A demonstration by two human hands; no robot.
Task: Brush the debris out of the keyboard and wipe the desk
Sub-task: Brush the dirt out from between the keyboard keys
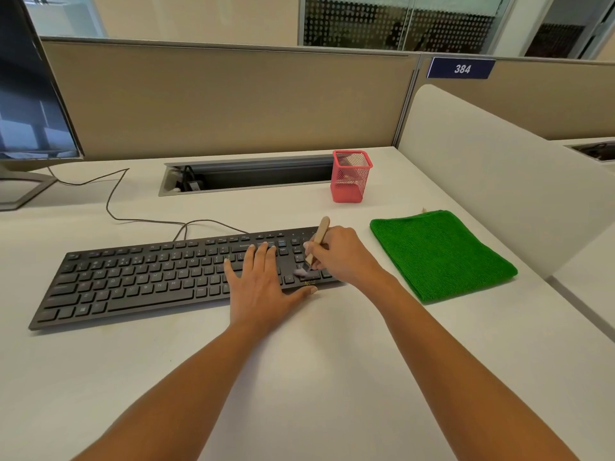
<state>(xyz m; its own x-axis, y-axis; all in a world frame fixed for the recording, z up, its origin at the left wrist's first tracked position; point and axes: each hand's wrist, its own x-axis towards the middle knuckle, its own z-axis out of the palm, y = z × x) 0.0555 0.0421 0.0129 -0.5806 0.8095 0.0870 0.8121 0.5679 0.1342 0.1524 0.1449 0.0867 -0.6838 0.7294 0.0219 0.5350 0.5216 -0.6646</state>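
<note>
Right now your left fingers [263, 253] lie straight on the keyboard [143, 281], while your right fingers [307, 246], just beside them, pinch the brush [323, 227], bristles on the keys; the cloth [442, 254] lies on the bench [316, 347] to their right.

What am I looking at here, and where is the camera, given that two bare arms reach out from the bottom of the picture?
There is no machine here. A person wears a camera on the head, and it looks forward and down at their own hands.

The left hand lies flat, fingers straight, on a black computer keyboard. The right hand grips a small wooden-handled brush, with its bristles down on the keys near the keyboard's right end.

To the right, a folded green microfibre cloth lies on the white desk. Nothing is touching it. Behind it stands a red wire-mesh pen cup, and a dark monitor stands at far left.
</note>
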